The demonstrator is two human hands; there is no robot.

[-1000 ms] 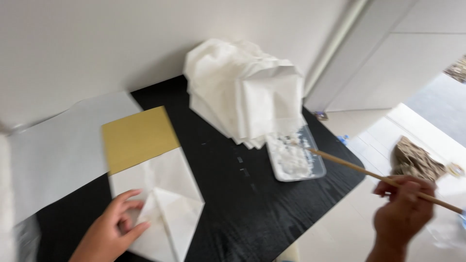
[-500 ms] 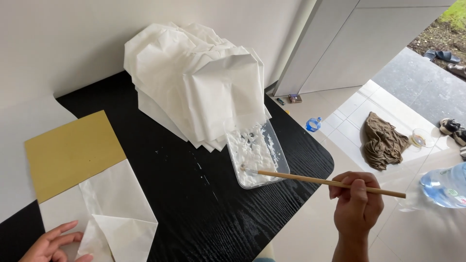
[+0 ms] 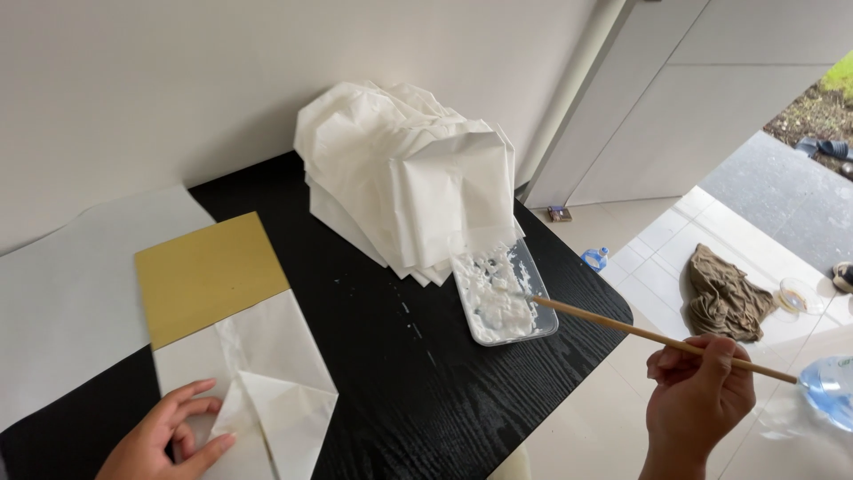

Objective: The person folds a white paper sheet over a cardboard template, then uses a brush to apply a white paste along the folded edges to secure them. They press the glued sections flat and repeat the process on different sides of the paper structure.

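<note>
Head camera: a black wood-grain table [image 3: 418, 391] stands against a plain pale wall [image 3: 178, 80], beside a tiled floor [image 3: 657, 258] where a brown rag [image 3: 724, 289] lies. The right hand [image 3: 697, 396] pinches a thin wooden stick [image 3: 657, 338], its tip in a clear tray of white paste [image 3: 502, 293] at the table's right edge. The left hand [image 3: 164, 440], fingers spread, presses a folded white paper bag [image 3: 267, 391] under a gold sheet [image 3: 209, 276]. White paper bags [image 3: 413, 178] are heaped behind the tray.

Crumpled white paper heap [image 3: 409, 169] sits well beyond the right hand [image 3: 697, 396], brown cloth [image 3: 724, 293] lies on the floor [image 3: 657, 258] just past it.
</note>
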